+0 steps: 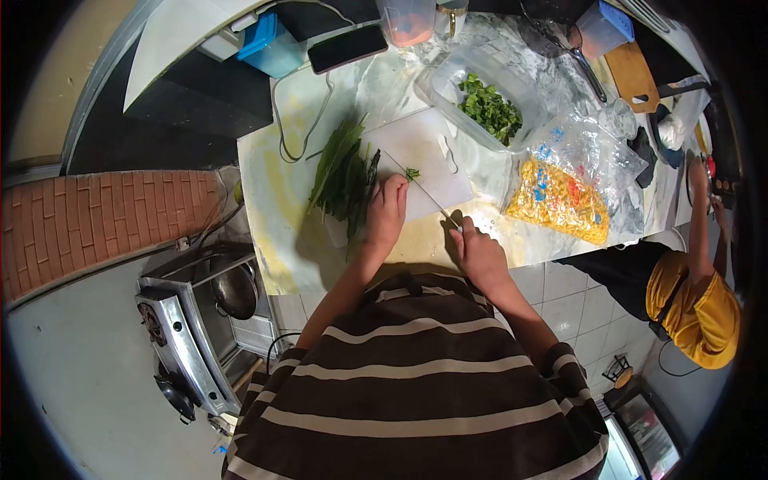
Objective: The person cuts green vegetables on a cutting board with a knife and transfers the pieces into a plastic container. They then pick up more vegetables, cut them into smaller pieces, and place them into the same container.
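My right hand [480,254] is wrapped round the handle of a knife [436,204], whose blade lies across the white cutting board [456,190]. With fingers curled, my left hand [388,210] presses on the board next to the blade, closed on the end of some leafy greens. Long dark leafy greens [340,178] lie over the board's left side, beside that hand. A small cut piece of green [412,174] rests by the blade. Behind the board, a clear plastic container [448,108] holds chopped greens [490,110].
A bag of yellow corn kernels [556,204] lies right of the board. A phone [348,50] with a cable lies at the back left, near a blue-lidded box [268,48]. At far right, a person in a yellow shirt [696,308] works. A stove [180,336] stands at left.
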Demonstrator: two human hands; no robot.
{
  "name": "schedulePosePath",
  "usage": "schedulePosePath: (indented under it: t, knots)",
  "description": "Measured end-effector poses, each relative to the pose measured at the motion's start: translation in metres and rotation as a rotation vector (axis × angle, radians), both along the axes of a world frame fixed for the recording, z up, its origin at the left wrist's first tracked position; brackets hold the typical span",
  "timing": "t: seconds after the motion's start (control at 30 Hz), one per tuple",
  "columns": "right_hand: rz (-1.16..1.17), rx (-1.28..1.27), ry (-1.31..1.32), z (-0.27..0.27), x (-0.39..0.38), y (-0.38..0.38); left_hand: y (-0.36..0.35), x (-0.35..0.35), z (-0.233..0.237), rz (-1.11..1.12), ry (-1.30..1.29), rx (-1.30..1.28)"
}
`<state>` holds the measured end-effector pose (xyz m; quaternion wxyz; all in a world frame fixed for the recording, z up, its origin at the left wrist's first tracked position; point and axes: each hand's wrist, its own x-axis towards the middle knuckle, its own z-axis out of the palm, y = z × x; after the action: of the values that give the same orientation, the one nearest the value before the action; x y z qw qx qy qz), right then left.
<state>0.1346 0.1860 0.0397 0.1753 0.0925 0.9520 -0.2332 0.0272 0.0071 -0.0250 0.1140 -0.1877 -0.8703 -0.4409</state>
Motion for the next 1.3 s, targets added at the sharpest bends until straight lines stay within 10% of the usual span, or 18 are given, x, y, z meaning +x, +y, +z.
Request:
schedulePosePath:
  t: [0.37, 0.57, 0.73, 1.1, 1.3]
  knots:
    - [-0.06, -0.033, -0.04, 0.012, 0.003, 0.002, 0.003, -0.006, 0.015, 0.027, 0.067, -0.14]
    - [-0.268, -0.491, 0.114, -0.005, 0.02, 0.011, 0.014, -0.019, 0.033, -0.084, -0.043, -0.081]
    - [-0.586, -0.978, -0.426, 0.006, 0.022, 0.015, 0.018, -0.027, 0.034, -0.187, -0.029, -0.206]
    - [-0.596, -1.067, -0.383, 0.004, 0.033, 0.012, 0.029, -0.043, 0.033, -0.235, -0.005, -0.398]
    - [-0.603, -1.095, -0.384, 0.002, 0.039, 0.014, 0.063, -0.087, 0.096, -0.245, 0.1, -0.024]
